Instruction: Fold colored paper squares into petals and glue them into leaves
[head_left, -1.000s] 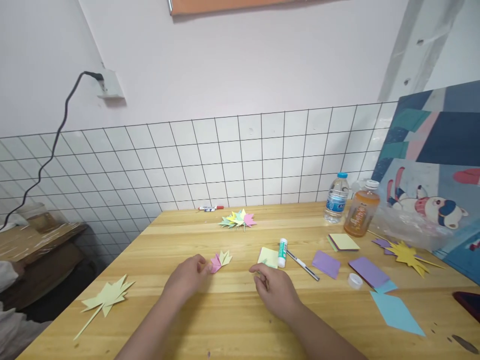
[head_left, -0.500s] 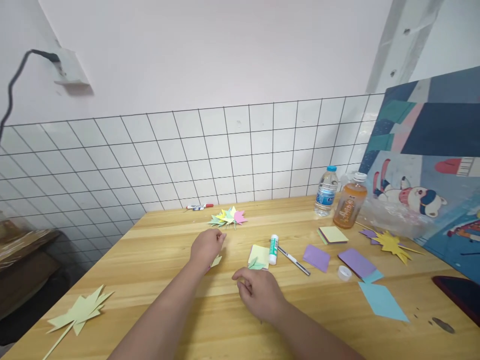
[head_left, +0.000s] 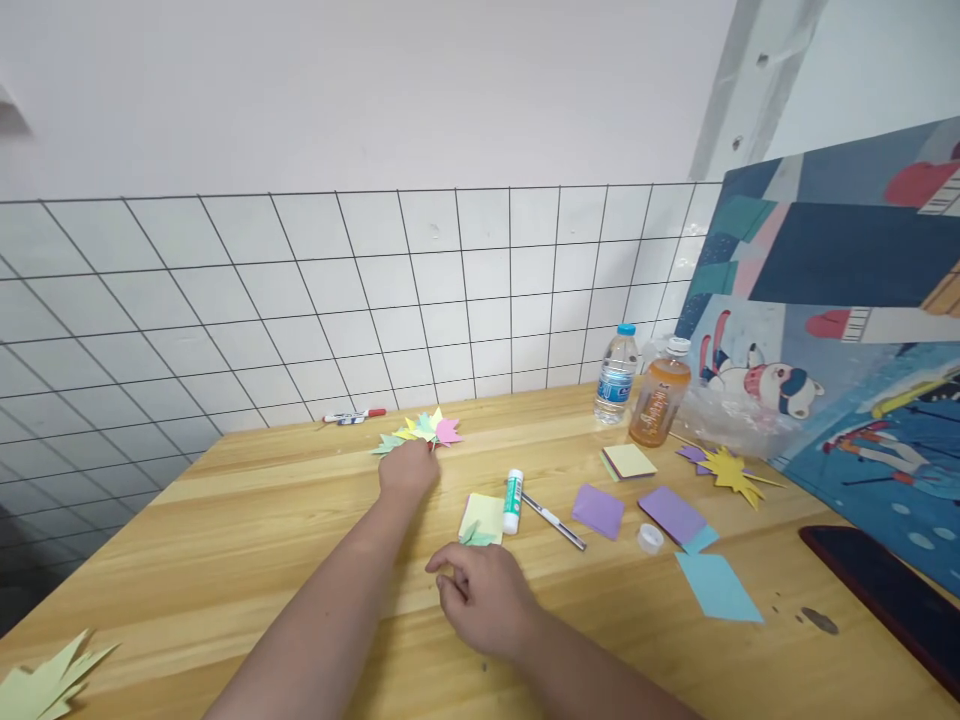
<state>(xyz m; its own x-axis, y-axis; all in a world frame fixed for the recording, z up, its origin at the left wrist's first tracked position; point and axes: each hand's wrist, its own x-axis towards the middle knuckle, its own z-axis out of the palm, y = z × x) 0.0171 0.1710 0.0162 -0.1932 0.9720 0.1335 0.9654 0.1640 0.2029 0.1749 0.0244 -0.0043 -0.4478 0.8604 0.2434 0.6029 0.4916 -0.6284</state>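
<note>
My left hand [head_left: 407,470] reaches to the near edge of a heap of pointed folded-paper pieces [head_left: 426,426] in green, yellow and pink. Its back faces me, so its fingertips, and anything in them, are hidden. Low over the table, my right hand [head_left: 484,600] holds nothing, with the index finger stretched out and the thumb apart below it. Just beyond that hand lies a small green folded-paper piece [head_left: 478,535] on a stack of pale yellow paper squares [head_left: 486,510]. A glue stick [head_left: 513,502] without its cap rests against the stack's right side.
A pen [head_left: 555,521], purple paper squares [head_left: 598,511], a white cap [head_left: 650,538] and blue paper [head_left: 718,587] lie rightward. Behind stand a water bottle [head_left: 616,375] and an orange drink bottle [head_left: 660,395]. Markers [head_left: 352,416] lie by the wall, a phone [head_left: 885,600] far right.
My left hand has moved forward to the paper heap. My right hand stays low near the green piece. The view has turned right, so table things appear further left.
</note>
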